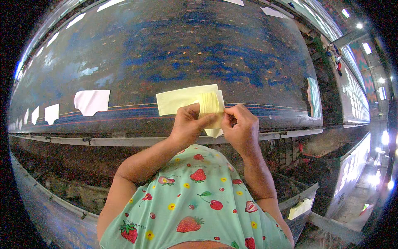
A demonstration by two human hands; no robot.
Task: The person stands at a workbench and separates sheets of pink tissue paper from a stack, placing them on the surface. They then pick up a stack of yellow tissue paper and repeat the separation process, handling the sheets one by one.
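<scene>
My left hand [189,123] grips a folded stack of pale yellow cut fabric pieces [209,102], its thumb across the front and the layered edges fanned upward. At the stack's right edge, the thumb and forefinger of my right hand [242,127] pinch a single layer or corner; how many layers they hold is hidden. Behind the stack, a broad flat yellow piece [174,99] extends left above the table; whether it joins the stack cannot be seen. A pointed yellow end [214,133] hangs below my fingers.
The long printing table [192,56] is dark with blue stains and has a metal rail [115,142] along its near edge. White fabric cutouts [92,102] lie in a row at left. A teal-and-white piece [314,97] lies at the right end. Another table [56,214] stands behind me.
</scene>
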